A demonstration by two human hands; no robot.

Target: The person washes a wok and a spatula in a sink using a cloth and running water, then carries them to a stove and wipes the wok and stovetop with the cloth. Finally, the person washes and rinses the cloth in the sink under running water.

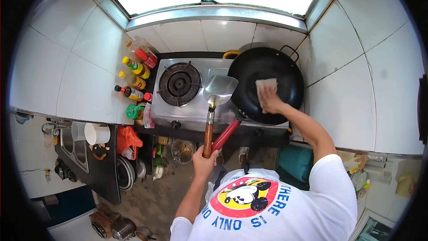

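Observation:
A black wok (249, 69) sits over the right side of the stove, its long red handle (226, 135) slanting down toward me. Inside it, my right hand (269, 100) presses a pale cloth (266, 87) against the bottom. My left hand (205, 161) is closed around the wooden handle of a metal spatula (220, 88), whose wide blade points up beside the wok's left rim. The end of the red handle meets the same hand; whether the fingers also wrap it, I cannot tell.
Left of the wok is a bare gas burner (179, 84) on the steel stove (214, 64). Several sauce bottles (137, 68) line the left wall. A red plastic bag (128, 140) and a white tub (96, 133) are on the dark counter, lower left. Tiled walls enclose the stove.

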